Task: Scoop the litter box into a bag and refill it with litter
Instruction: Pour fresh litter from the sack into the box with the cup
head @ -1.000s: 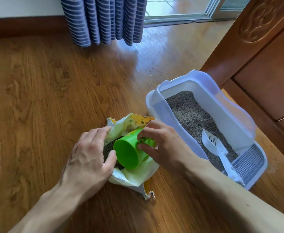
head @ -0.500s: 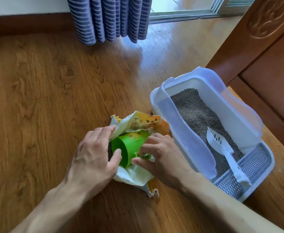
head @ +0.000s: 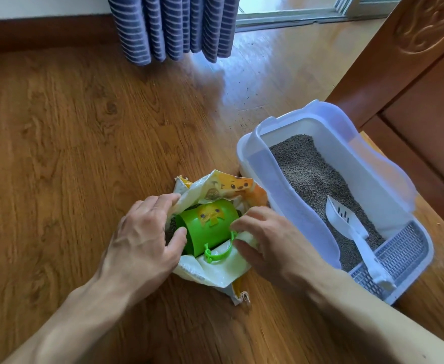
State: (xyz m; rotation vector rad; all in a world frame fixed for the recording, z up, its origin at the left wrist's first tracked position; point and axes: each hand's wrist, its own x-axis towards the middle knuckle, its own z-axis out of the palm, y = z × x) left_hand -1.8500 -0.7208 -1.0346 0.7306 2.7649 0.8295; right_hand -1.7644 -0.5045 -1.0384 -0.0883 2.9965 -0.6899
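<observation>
Left hand (head: 142, 237) grips the litter bag (head: 215, 269) rim, holding it apart. Right hand (head: 270, 243) pinches the green cup (head: 210, 227) handle; cup lies inside bag, beside litter box (head: 389, 179).

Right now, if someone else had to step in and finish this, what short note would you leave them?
Left hand: holds open the rim of the litter bag on the floor.
Right hand: fingers at the green bucket, which lies tilted in the bag's mouth over the litter.
Litter box: right of the bag, grey litter inside, white scoop lying in it with its handle toward the grated step.
Done: cannot tell whether the waste has been scooped out.
Left: fill the bucket, tip it into the box, repeat as needed.
</observation>
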